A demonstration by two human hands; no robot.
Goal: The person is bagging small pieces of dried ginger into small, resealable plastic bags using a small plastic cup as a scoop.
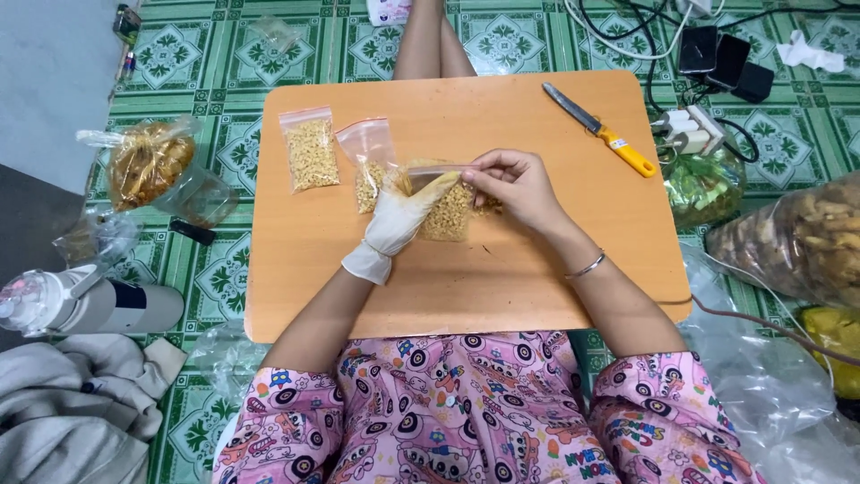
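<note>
Both hands meet over the middle of the low wooden worktop [502,296], working on a small clear zip bag [448,211] filled with pale yellow grains. The left hand [399,220], in a white glove, has its fingers pressed together along the bag's top strip, pinching it near the left end. The bare right hand [511,184] pinches the same strip at its right end between thumb and fingertips. The bag hangs from this double grip, its bottom touching or just above the worktop; which one cannot be told.

The step in hand looks like closing the bag's zip. The next move would call for steady pressure run along the whole strip while the bag stays upright, so no grains spill.

Two more small bags lie to the left: a filled bag [310,151] lying flat and a part-filled bag [369,161] just beside the held one. A yellow-handled knife [600,130] lies well apart at the far right.
</note>
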